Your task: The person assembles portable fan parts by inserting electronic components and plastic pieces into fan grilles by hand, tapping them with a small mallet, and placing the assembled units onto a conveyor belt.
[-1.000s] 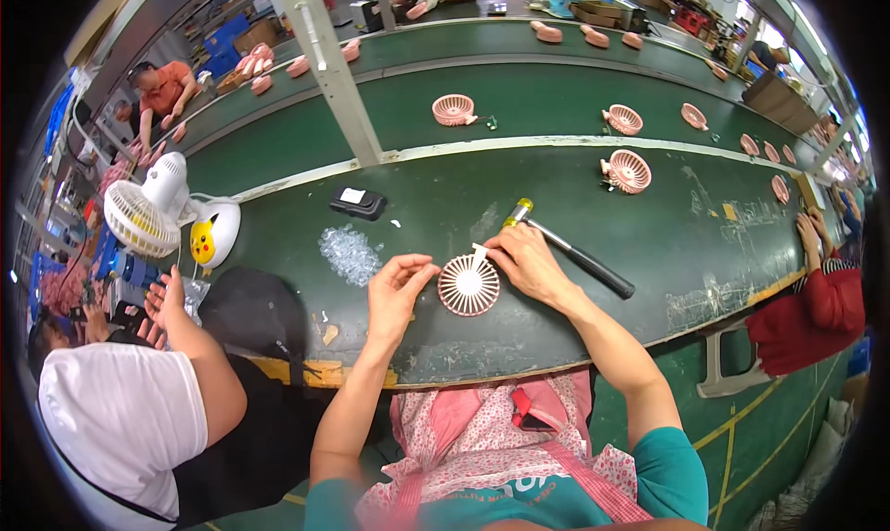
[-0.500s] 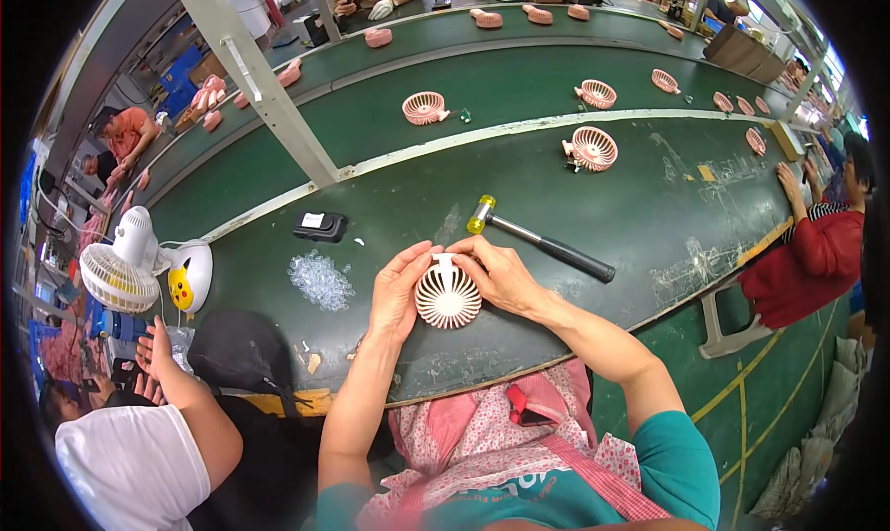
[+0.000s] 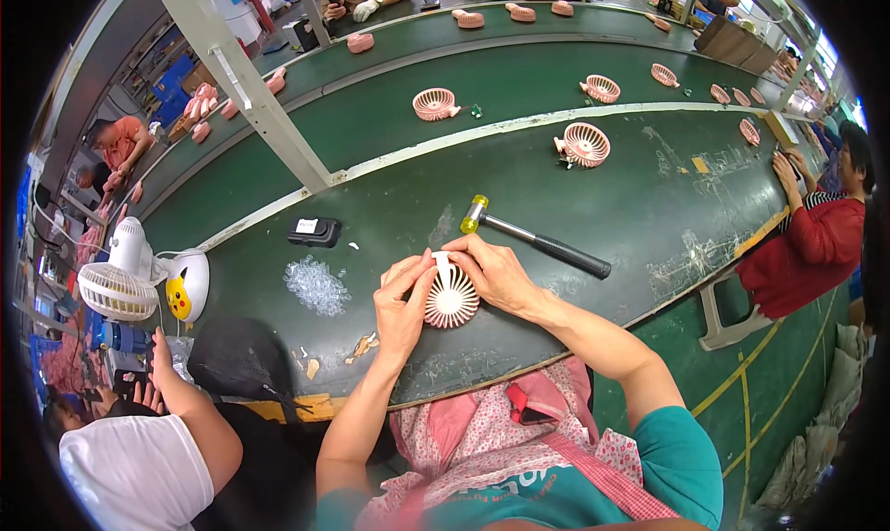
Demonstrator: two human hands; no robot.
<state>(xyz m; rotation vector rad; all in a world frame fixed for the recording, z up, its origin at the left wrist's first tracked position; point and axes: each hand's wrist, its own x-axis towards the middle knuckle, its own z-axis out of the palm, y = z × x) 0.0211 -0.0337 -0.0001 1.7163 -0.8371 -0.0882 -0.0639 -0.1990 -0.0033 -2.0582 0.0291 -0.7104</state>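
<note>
A round, slatted fan housing (image 3: 451,304), pale and with a short neck, lies face up on the green worktable just in front of me. My left hand (image 3: 404,299) is closed with its fingertips pinching the left side of the neck. From the other side, my right hand (image 3: 496,273) grips the neck between thumb and fingers. Beyond my right hand rests a hammer (image 3: 547,242) with a yellow head and a black handle. To the left are a heap of small clear plastic pieces (image 3: 317,286) and a black case with a white label (image 3: 314,231).
A pink fan housing (image 3: 583,145) sits at the table's far side. Behind a pale rail, belts (image 3: 519,95) carry more pink fan parts. At left stand a white desk fan (image 3: 120,281) and a black bag (image 3: 239,360). Co-workers sit at both sides; a metal post (image 3: 246,86) rises far left.
My left hand's fingers have shifted up and toward the neck, uncurling from the housing's left edge. On the belt, the pink housings have moved slightly to the right.
</note>
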